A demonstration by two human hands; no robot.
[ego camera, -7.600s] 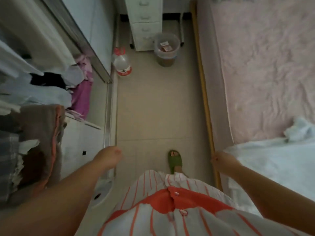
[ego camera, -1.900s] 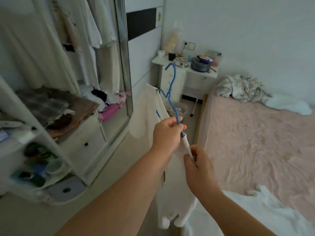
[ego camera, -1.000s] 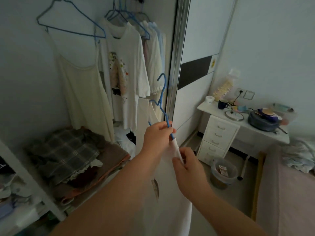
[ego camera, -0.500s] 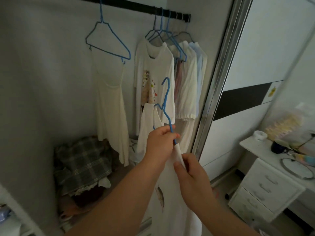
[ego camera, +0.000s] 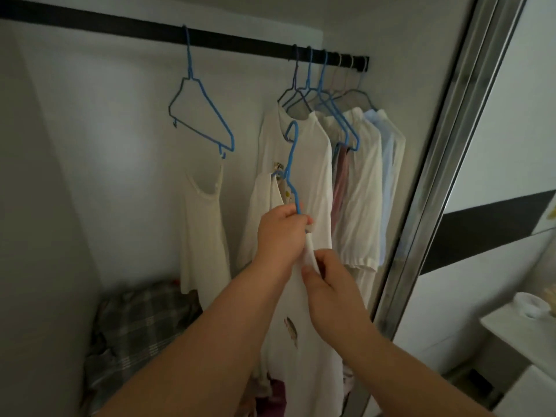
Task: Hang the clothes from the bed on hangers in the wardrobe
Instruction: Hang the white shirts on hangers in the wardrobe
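Note:
My left hand (ego camera: 281, 233) grips a blue wire hanger (ego camera: 291, 167) by its shoulder, hook pointing up, below the black wardrobe rail (ego camera: 186, 34). A white garment (ego camera: 301, 350) hangs from that hanger, with a small print on its front. My right hand (ego camera: 328, 284) pinches the garment's white edge just under my left hand. The hanger's hook is well beneath the rail and in front of a hung white T-shirt (ego camera: 313, 164).
A blue hanger (ego camera: 200, 115) carries a cream strap dress (ego camera: 204, 236) left of centre on the rail. Several hung shirts (ego camera: 367, 182) crowd the rail's right end by the sliding door frame (ego camera: 436, 164). A folded plaid pile (ego camera: 135, 326) lies below. A white dresser (ego camera: 523, 332) stands at right.
My view has tilted up and closer into the wardrobe, showing the rail. Both hands have risen with the hanger and garment towards the hung shirts, keeping the same grips.

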